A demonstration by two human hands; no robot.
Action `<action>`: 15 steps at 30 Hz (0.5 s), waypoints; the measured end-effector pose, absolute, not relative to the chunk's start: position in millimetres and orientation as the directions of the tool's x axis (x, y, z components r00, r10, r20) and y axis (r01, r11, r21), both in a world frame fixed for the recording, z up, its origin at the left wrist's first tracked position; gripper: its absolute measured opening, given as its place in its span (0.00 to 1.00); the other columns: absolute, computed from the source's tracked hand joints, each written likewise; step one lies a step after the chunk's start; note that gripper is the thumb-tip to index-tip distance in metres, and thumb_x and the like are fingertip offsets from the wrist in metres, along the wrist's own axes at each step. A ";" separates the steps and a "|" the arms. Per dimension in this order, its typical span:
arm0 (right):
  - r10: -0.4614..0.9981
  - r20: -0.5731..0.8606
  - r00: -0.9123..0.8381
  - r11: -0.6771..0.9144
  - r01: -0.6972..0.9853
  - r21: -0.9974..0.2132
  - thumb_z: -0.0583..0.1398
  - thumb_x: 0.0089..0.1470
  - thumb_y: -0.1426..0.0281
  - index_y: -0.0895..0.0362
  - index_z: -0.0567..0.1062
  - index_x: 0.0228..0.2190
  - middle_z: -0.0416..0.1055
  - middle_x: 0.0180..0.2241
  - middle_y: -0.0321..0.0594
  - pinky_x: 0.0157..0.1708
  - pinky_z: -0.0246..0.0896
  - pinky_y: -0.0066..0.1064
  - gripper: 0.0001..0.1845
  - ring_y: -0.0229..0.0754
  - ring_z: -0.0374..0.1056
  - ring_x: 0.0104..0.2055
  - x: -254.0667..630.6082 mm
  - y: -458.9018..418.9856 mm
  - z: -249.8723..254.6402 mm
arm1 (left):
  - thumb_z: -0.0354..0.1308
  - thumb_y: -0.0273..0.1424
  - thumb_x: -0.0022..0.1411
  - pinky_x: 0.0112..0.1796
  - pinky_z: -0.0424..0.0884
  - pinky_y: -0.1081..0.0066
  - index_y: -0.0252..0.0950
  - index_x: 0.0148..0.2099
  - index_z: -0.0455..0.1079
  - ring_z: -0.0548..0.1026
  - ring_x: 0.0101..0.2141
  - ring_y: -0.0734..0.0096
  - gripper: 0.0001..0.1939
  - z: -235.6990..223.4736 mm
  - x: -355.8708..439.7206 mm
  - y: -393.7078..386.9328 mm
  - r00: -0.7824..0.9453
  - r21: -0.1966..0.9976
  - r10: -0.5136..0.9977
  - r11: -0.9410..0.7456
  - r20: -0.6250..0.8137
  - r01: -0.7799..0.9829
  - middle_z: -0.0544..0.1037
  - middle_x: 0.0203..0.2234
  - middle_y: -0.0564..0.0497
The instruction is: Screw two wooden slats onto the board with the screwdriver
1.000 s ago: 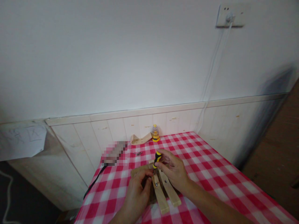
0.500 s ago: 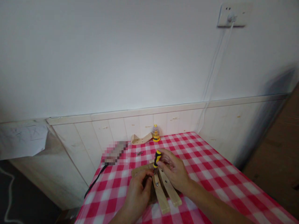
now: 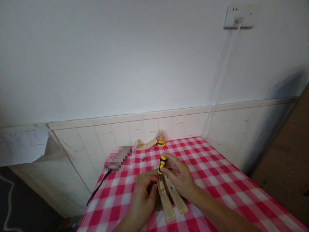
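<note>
A small wooden assembly [image 3: 169, 201] of light slats screwed onto a darker board lies on the red-and-white checked tablecloth [image 3: 217, 180]. My right hand [image 3: 180, 177] is closed around a yellow-and-black screwdriver [image 3: 161, 163], held upright with its tip down on a slat. My left hand [image 3: 142, 199] rests on the left side of the assembly, fingers curled and pinched near the screwdriver's tip; what they hold is hidden.
A curved wooden piece [image 3: 145, 144] and a yellow bit holder [image 3: 160, 138] stand at the table's back edge by the panelled wall. Loose screws [image 3: 144, 159] lie behind the assembly. A blurred-out object [image 3: 118, 158] with a black cable [image 3: 96, 190] sits at the back left corner.
</note>
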State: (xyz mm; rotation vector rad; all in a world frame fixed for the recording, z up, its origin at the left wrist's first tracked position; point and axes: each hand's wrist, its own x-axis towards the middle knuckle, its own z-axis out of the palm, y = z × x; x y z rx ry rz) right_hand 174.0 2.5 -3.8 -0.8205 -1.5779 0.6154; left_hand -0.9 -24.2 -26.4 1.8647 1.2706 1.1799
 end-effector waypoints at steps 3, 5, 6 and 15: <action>0.783 0.616 -0.086 0.620 0.190 -0.761 0.62 0.59 0.70 0.49 0.72 0.55 0.79 0.42 0.40 0.41 0.75 0.34 0.23 0.43 0.77 0.41 175.2 1.0 -2.0 | 0.52 0.26 0.60 0.51 0.69 0.54 0.41 0.41 0.75 0.73 0.50 0.56 0.12 -27.0 -1.6 -23.1 0.169 0.829 0.922 -0.387 0.349 0.403 0.79 0.45 0.46; 0.766 0.633 -0.114 0.642 0.203 -0.739 0.61 0.59 0.71 0.48 0.72 0.56 0.79 0.42 0.40 0.42 0.75 0.34 0.23 0.43 0.78 0.41 176.4 -0.7 0.7 | 0.52 0.25 0.59 0.52 0.69 0.54 0.41 0.40 0.75 0.72 0.50 0.55 0.12 -27.4 -2.0 -22.5 0.174 0.825 0.920 -0.392 0.351 0.408 0.79 0.46 0.45; 0.755 0.644 -0.124 0.655 0.210 -0.726 0.60 0.59 0.72 0.49 0.71 0.56 0.79 0.43 0.40 0.43 0.75 0.34 0.23 0.43 0.78 0.41 176.9 -1.6 2.2 | 0.52 0.25 0.59 0.52 0.68 0.54 0.41 0.40 0.75 0.72 0.51 0.55 0.12 -27.5 -2.2 -22.2 0.178 0.822 0.920 -0.392 0.349 0.412 0.78 0.46 0.46; 0.751 0.648 -0.126 0.659 0.202 -0.725 0.57 0.61 0.74 0.50 0.69 0.55 0.78 0.44 0.42 0.45 0.75 0.35 0.22 0.43 0.78 0.43 175.9 -3.8 1.7 | 0.52 0.24 0.58 0.50 0.69 0.56 0.41 0.40 0.74 0.72 0.49 0.56 0.12 -27.7 -1.9 -22.2 0.166 0.815 0.921 -0.388 0.351 0.429 0.78 0.44 0.46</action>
